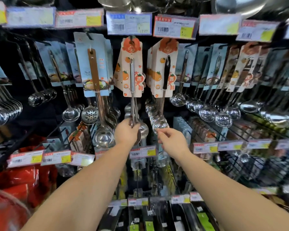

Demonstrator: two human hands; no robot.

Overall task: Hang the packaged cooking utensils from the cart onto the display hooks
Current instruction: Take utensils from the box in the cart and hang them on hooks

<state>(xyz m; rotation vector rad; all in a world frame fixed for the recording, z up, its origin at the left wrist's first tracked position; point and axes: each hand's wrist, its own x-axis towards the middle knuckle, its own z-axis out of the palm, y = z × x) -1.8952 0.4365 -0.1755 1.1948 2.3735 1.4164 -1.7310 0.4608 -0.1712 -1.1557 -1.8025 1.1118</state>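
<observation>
Two bunches of carded ladles hang side by side on the display hooks [132, 39]. Each card is cream with orange fruit prints. My left hand [126, 130] grips the steel stems and bowl of the left bunch, the steel-handled ladles [132, 77]. My right hand [171, 140] pinches the lower rim of a shiny bowl in the right bunch, the black-handled ladles [165, 75]. Both arms reach up from the bottom of the view. The cart is out of sight.
Blue-carded slotted spoons [93, 67] and ladles hang left, more carded ladles [223, 75] right. Price tags [129, 24] run above and another row [143, 152] just below my hands. Lower hooks carry more packaged utensils. Red bags [20, 179] sit at the lower left.
</observation>
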